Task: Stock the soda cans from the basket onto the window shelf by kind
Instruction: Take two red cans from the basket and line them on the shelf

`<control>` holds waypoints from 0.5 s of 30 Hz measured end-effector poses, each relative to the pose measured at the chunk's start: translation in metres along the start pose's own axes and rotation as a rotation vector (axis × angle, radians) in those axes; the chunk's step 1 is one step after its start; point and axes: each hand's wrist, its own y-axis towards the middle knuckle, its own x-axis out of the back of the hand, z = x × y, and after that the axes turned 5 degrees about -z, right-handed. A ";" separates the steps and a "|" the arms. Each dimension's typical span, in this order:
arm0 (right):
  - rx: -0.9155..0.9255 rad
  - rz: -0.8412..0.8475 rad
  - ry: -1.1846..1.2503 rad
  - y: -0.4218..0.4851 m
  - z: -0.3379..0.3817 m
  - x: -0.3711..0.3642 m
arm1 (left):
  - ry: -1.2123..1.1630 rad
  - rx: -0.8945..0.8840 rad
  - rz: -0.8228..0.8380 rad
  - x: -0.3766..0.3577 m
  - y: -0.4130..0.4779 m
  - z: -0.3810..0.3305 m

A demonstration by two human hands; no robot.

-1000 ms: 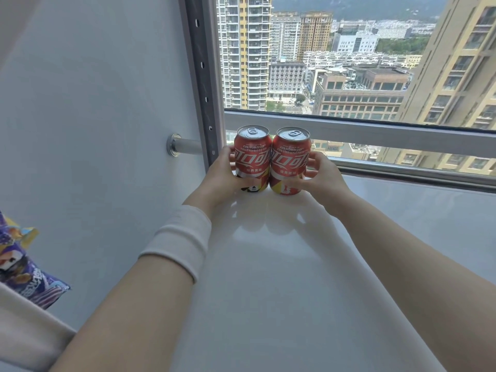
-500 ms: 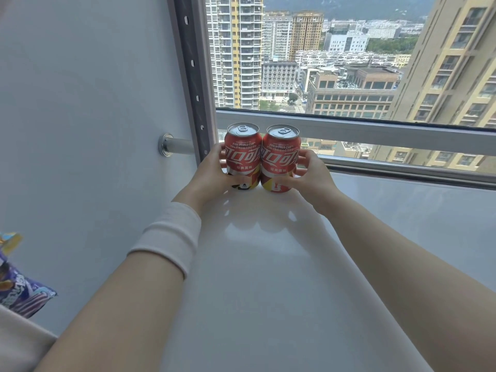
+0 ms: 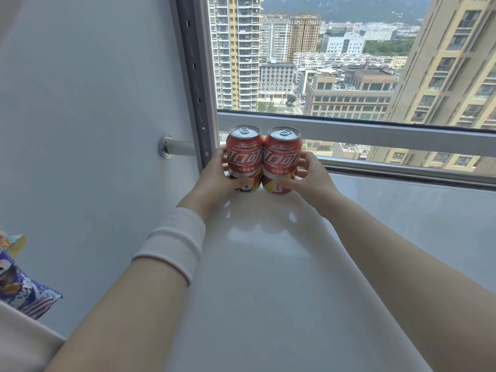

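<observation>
Standing on shelf (image 3: pixel 271 280), left can (image 3: pixel 244 154) touches right can (image 3: pixel 281 157).

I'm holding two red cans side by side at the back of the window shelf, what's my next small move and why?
Probably release both. The left can and right can, same red kind, stand upright and touching, seemingly set on the shelf near the window rail, with the left hand and right hand curled round them.

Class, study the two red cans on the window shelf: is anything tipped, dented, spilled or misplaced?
Nothing stands out. The left can and the right can stand upright, side by side, on the shelf, tops sealed, no spill. The left hand grips one, the right hand the other.
</observation>
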 end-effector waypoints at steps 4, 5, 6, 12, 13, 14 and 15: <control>-0.004 0.010 -0.048 -0.003 -0.005 -0.002 | -0.024 0.025 -0.005 -0.005 -0.011 -0.003; -0.011 0.008 -0.078 -0.006 -0.005 -0.002 | -0.034 0.028 0.001 -0.006 -0.016 -0.004; -0.017 -0.002 -0.122 -0.010 -0.005 -0.002 | -0.039 0.031 0.006 -0.007 -0.021 -0.006; 0.099 -0.060 -0.445 -0.055 -0.002 0.016 | 0.198 0.096 -0.039 -0.013 -0.060 -0.017; 0.110 -0.061 -0.475 -0.065 -0.002 0.021 | 0.269 0.095 -0.052 -0.014 -0.068 -0.018; 0.116 -0.063 -0.502 -0.075 -0.004 0.026 | 0.330 0.078 -0.059 -0.016 -0.076 -0.019; 0.121 -0.063 -0.528 -0.086 -0.004 0.031 | 0.385 0.051 -0.062 -0.018 -0.085 -0.021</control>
